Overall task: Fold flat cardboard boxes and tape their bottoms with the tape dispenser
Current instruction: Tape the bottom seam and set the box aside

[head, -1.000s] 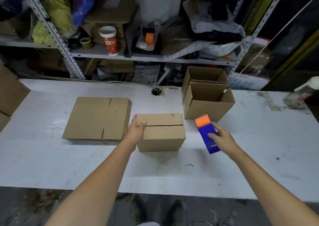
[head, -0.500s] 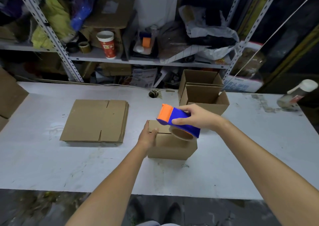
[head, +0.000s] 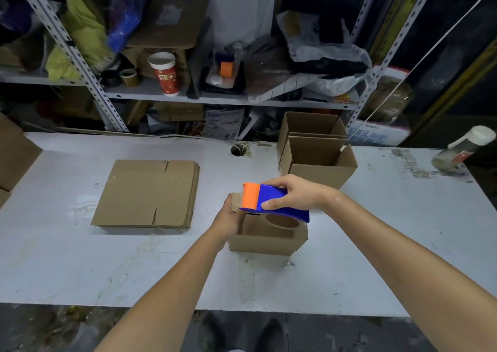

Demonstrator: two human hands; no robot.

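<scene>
A small folded cardboard box (head: 265, 237) stands on the white table (head: 376, 244), closed flaps up. My left hand (head: 228, 217) holds its left side, thumb over the top edge. My right hand (head: 295, 194) grips a blue tape dispenser (head: 274, 202) with an orange front, held just above the box's top; the tape roll shows underneath. A stack of flat cardboard boxes (head: 148, 193) lies to the left.
Two open folded boxes (head: 317, 152) stand behind the dispenser. A bottle (head: 462, 150) lies at the table's right rear. Cardboard (head: 13, 150) juts in at the left edge. A cluttered shelf (head: 215, 99) runs behind the table, near a cable hole (head: 238, 150).
My right hand picked the dispenser up off the table at the right and carried it left over the box. My left hand has stayed on the box's left side.
</scene>
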